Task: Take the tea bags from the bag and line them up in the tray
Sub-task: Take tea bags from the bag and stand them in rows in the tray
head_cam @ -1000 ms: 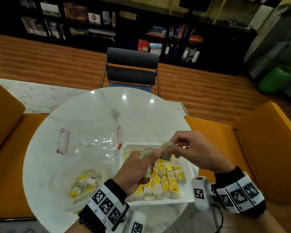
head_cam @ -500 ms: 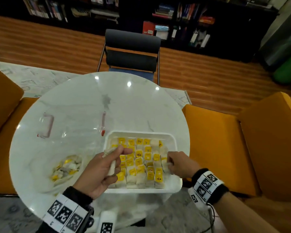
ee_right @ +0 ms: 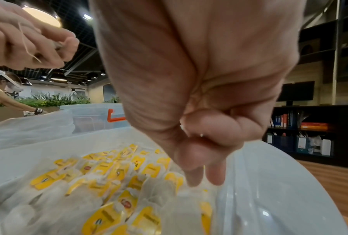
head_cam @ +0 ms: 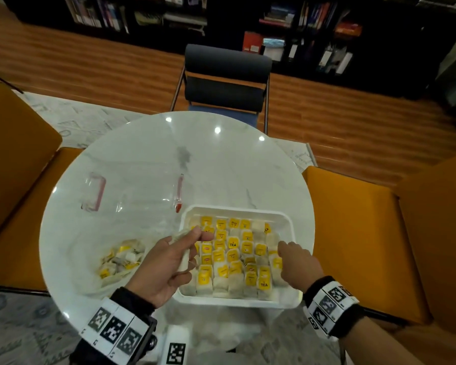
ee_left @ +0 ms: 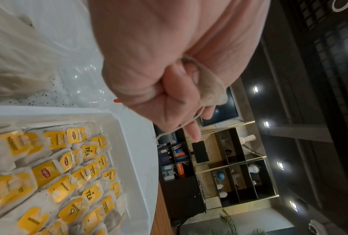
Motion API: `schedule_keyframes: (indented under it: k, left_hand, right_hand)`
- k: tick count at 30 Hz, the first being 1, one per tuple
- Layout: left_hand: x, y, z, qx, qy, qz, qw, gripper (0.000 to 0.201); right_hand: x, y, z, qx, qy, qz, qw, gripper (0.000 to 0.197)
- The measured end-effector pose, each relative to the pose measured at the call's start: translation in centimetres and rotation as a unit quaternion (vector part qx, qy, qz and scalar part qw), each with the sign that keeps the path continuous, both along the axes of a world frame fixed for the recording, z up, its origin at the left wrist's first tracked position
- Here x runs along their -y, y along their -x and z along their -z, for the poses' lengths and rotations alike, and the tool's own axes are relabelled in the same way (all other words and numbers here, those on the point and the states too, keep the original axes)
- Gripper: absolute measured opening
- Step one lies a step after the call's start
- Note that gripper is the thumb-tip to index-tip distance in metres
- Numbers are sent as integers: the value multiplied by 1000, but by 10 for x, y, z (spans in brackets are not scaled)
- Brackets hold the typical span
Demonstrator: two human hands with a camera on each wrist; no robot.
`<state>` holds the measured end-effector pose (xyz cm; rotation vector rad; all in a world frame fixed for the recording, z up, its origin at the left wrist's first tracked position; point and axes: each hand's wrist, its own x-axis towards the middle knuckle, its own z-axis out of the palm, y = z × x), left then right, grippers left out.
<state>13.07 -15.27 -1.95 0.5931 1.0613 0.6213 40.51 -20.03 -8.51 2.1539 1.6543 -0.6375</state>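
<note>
While the white tray [head_cam: 287, 219] is sitting near the bench's [head_cam: 148, 154] front right edge, already packed with rows of yellow-tagged tea bags [head_cam: 232, 255], the left hand [head_cam: 166, 262] is hovering over the tray's left rim. Its thumb and curled fingers are pinching a single tea bag [ee_left: 211, 89], with the string [ee_left: 199, 114] dangling loose below the knuckles in the left wrist view; holding it raised like this is probably keeping it clear of the rows until a slot is ready. The right hand [head_cam: 298, 262] is reaching down into the tray's right-hand column, fingertips [ee_right: 199, 179] bunched together against a tea bag there. Whether it is actually gripping that bag or only nudging it straight is unclear, since the wrist view is blurred at the contact. It looks like the right hand is tidying the line so the next bag fits.

To the left of the tray, the clear plastic bag [head_cam: 71, 246] is lying slumped open on the bench, with a small heap of remaining tea bags [head_cam: 121, 258] inside near the front left edge. A clear storage box with red latches [head_cam: 95, 192] is standing behind it. Judging by the few bags left, the task is nearing its end.
</note>
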Motion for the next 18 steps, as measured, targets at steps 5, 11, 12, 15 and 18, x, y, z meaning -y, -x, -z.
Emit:
schedule_keyframes:
  k: [5,11,12,15,18]
  left_hand:
    - [-7,-1,-3,36,34,-10,999,44]
    - [-17,10,-8,150,131,-68,978,51]
    - [-18,12,-8,162,138,-75,974,52]
    - [-24,19,-11,185,141,-83,969,51]
    - [-30,22,-12,180,130,-65,973,48]
  right_hand:
    - [4,11,1,12,77,-35,996,23]
    - [15,16,14,4,76,-32,997,21]
    - [16,17,13,4,72,-37,997,21]
    - [14,21,-1,-8,48,-41,998,16]
    - [1,27,-29,-34,-9,-28,999,11]
